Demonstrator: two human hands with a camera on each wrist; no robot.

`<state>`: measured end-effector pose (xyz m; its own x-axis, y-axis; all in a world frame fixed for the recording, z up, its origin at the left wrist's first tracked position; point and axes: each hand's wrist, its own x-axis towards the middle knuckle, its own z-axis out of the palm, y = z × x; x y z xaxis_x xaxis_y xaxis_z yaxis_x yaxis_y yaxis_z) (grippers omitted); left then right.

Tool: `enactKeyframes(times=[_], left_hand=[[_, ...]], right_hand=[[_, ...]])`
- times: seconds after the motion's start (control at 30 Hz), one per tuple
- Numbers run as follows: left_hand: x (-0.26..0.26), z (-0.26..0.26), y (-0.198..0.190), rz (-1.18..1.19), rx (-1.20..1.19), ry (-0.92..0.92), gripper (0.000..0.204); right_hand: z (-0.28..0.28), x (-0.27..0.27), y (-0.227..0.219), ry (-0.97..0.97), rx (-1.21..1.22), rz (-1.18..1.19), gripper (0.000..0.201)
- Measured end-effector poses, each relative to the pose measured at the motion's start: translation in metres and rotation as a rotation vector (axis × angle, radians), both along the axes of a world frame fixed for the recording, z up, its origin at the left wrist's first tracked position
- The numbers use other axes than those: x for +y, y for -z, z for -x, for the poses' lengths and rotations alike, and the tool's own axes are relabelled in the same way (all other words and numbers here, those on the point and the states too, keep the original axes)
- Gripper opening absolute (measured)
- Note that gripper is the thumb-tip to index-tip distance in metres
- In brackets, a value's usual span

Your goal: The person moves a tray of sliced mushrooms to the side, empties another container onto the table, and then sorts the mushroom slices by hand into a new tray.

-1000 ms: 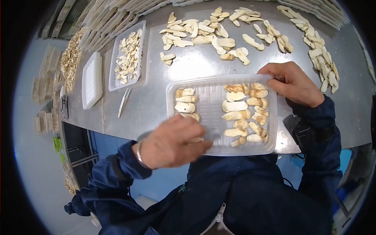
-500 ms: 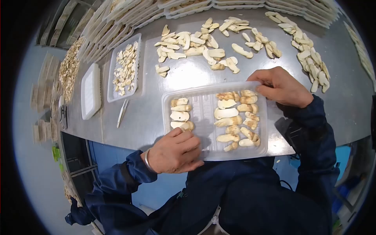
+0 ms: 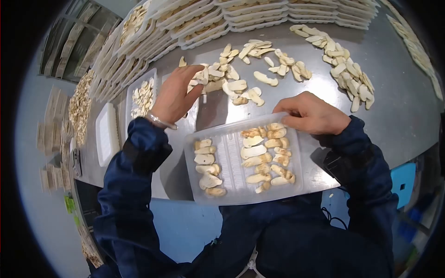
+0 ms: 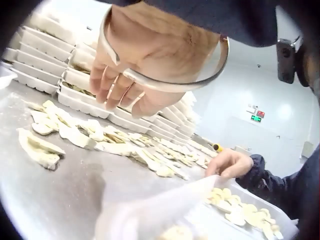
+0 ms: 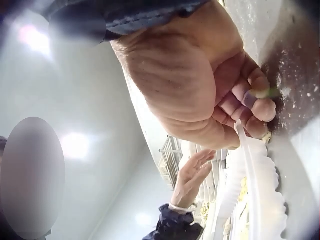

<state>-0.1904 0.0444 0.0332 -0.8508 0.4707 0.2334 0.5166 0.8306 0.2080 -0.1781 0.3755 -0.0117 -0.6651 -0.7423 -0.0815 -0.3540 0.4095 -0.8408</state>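
My right hand (image 3: 315, 113) grips the far right corner of a clear plastic tray (image 3: 230, 162), thumb on top of the rim. In the right wrist view the tray's rim (image 5: 250, 175) runs between thumb and curled fingers. Sliced mushrooms (image 3: 207, 170) lie in a column along the tray's left side, with two more columns on its right; the ribbed middle strip is bare. My left hand (image 3: 176, 95) hovers over the left end of a loose pile of mushroom slices (image 3: 236, 85), beyond the tray. The left wrist view shows its fingers (image 4: 117, 90) extended, holding nothing.
Stacked trays of slices (image 3: 257, 16) line the table's back edge. A long row of slices (image 3: 347, 69) lies at the right. On the left are a tray of small pieces (image 3: 143, 99), partly behind the left arm, and an upturned white tray (image 3: 107, 134).
My left hand has left the tray's left column, where more slices now lie, and reached forward to the loose pile. The right hand keeps its grip on the corner. The head view has shifted.
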Motion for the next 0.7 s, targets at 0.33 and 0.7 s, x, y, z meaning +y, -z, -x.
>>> enactKeyframes(times=[0.33, 0.7], left_hand=[[0.032, 0.062, 0.029, -0.142, -0.263, 0.004, 0.029], [0.016, 0.059, 0.015, -0.022, -0.133, 0.009, 0.023]], right_hand=[[0.001, 0.001, -0.001, -0.027, 0.059, -0.052, 0.03], [0.001, -0.001, 0.0, -0.016, 0.033, -0.038, 0.029]])
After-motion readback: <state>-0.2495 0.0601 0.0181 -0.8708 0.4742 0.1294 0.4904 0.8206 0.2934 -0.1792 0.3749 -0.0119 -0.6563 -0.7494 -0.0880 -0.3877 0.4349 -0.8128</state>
